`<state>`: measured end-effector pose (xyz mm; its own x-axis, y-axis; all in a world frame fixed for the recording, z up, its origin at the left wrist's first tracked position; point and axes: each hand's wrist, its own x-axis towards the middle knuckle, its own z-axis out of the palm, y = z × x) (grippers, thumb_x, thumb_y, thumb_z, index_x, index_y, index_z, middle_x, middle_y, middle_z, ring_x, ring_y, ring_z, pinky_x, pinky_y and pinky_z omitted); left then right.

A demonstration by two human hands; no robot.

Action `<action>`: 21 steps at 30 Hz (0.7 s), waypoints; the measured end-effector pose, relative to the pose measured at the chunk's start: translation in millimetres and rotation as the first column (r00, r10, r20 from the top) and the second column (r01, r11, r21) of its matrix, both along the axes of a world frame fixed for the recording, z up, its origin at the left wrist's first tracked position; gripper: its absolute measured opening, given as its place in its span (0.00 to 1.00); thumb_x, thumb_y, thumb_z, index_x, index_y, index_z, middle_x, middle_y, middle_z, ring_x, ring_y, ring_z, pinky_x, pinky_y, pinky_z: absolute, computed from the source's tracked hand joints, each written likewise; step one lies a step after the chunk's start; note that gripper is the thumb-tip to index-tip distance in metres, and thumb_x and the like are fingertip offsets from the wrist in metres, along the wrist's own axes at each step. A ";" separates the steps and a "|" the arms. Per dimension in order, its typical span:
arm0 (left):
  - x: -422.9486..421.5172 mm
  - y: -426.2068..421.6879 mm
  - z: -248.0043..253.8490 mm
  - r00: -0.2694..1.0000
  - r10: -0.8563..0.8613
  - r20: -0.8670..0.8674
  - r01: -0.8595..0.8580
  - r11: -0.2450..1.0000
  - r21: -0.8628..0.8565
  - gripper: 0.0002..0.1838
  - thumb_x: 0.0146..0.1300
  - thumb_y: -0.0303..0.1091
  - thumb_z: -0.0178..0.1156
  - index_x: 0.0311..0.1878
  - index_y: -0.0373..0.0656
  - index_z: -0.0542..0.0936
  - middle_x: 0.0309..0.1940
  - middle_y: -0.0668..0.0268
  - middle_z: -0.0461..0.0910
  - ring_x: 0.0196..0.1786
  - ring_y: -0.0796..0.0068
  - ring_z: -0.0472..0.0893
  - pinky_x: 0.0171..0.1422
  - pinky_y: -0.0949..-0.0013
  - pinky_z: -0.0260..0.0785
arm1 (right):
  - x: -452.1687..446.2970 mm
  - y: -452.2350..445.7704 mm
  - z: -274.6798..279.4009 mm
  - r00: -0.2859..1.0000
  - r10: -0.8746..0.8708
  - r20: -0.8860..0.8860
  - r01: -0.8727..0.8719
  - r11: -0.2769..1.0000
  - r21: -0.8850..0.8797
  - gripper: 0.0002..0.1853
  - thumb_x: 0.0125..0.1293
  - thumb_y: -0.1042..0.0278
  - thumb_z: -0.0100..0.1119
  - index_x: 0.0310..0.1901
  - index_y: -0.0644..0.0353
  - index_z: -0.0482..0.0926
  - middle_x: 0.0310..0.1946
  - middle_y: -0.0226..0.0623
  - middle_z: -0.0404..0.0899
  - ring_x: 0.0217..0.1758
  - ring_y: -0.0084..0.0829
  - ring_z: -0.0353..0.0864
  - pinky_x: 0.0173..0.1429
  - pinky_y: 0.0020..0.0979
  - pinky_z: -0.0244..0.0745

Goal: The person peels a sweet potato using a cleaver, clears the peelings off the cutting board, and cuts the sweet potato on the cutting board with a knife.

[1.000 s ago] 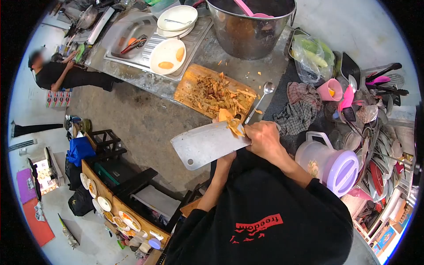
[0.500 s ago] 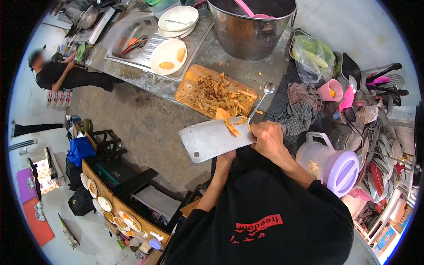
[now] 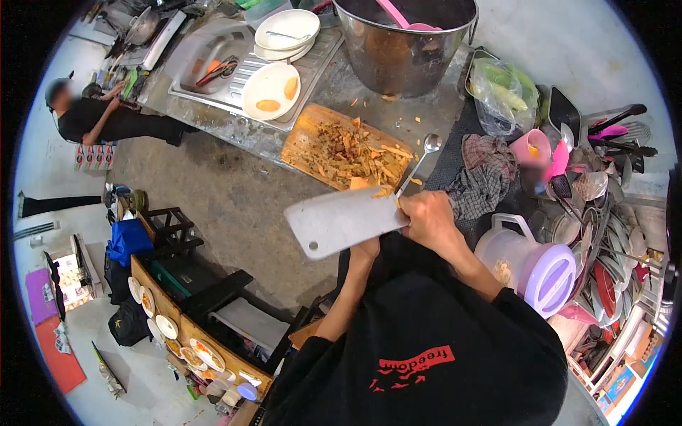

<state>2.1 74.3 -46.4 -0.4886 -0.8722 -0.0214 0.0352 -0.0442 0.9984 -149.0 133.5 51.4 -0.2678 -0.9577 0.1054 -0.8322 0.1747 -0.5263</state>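
Note:
My right hand (image 3: 428,216) is closed round the handle of a wide steel cleaver (image 3: 341,224), its blade pointing left with a hole near the end. Behind the blade is my left hand (image 3: 365,250), its fingers hidden, so what it holds does not show. An orange piece (image 3: 360,183) pokes out past the blade's far edge. Just beyond lies a wooden cutting board (image 3: 305,138) covered with orange and brown peelings (image 3: 352,149). A metal ladle (image 3: 430,145) rests at the board's right side. Past the board, a white plate (image 3: 250,92) carries two smooth orange pieces (image 3: 268,106).
A large steel pot (image 3: 398,64) with a pink ladle stands at the back. The sink (image 3: 206,64) is at left. Checked cloths (image 3: 483,184), a lidded jug (image 3: 518,263) and piled dishes crowd the right. Another person (image 3: 92,117) stands far left.
The cleaver has shifted slightly left and up with my right hand. The peel strips that hung over its blade have dropped from the blade's face. My left hand stays about where it was.

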 end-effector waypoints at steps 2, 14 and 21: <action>9.2 10.8 44.8 0.939 -0.040 0.342 -0.010 0.990 0.144 0.24 0.69 0.40 0.52 0.61 0.35 0.66 0.54 0.56 0.72 0.55 0.66 0.72 0.60 0.62 0.66 | 4.6 1.1 -0.2 1.000 0.013 0.023 -0.011 0.995 -0.097 0.14 0.27 0.73 0.68 0.19 0.57 0.72 0.17 0.37 0.75 0.24 0.41 0.79 0.28 0.40 0.72; -20.3 -17.8 56.6 0.918 0.131 -0.374 0.088 0.853 0.515 0.28 0.70 0.58 0.44 0.55 0.40 0.68 0.39 0.61 0.75 0.41 0.72 0.78 0.46 0.70 0.73 | 7.0 14.7 6.3 0.998 0.061 -0.022 -0.063 0.990 -0.125 0.14 0.31 0.70 0.70 0.21 0.58 0.73 0.18 0.33 0.75 0.23 0.38 0.77 0.30 0.38 0.72; -13.1 -31.7 50.2 0.902 0.139 -0.408 0.256 0.588 0.767 0.26 0.71 0.58 0.42 0.49 0.41 0.70 0.35 0.63 0.76 0.34 0.74 0.78 0.39 0.71 0.74 | 13.5 18.4 4.0 0.999 0.036 0.038 -0.032 0.994 -0.105 0.15 0.30 0.71 0.70 0.20 0.58 0.72 0.17 0.35 0.75 0.23 0.39 0.77 0.30 0.39 0.72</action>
